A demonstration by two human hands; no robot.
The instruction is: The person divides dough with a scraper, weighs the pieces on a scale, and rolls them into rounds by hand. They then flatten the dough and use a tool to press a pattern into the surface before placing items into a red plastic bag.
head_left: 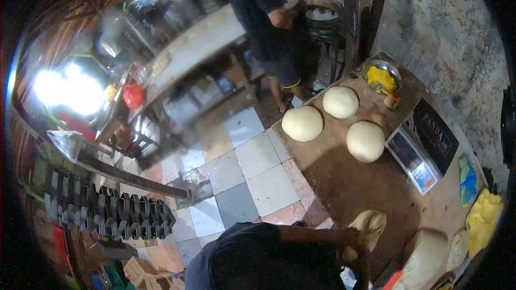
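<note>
A flattened piece of pale dough [372,226] is at the lower middle of the brown work table [344,182]. My left hand [350,237] reaches in from the left and is closed on the near edge of this dough. Just below it, my right hand [355,256] is dark and partly hidden beside the dough; its fingers cannot be made out. Farther up the table sit three round dough balls, one at the left [302,123], one at the top [341,102] and one at the right [365,141].
A digital scale [413,160] and a black PANDA box [435,135] stand right of the dough balls. A metal bowl [396,75] holds yellow material. Larger dough [424,258] lies lower right. Another person [263,27] stands by a long table [199,40]. Stacked metal pans [107,209] are left.
</note>
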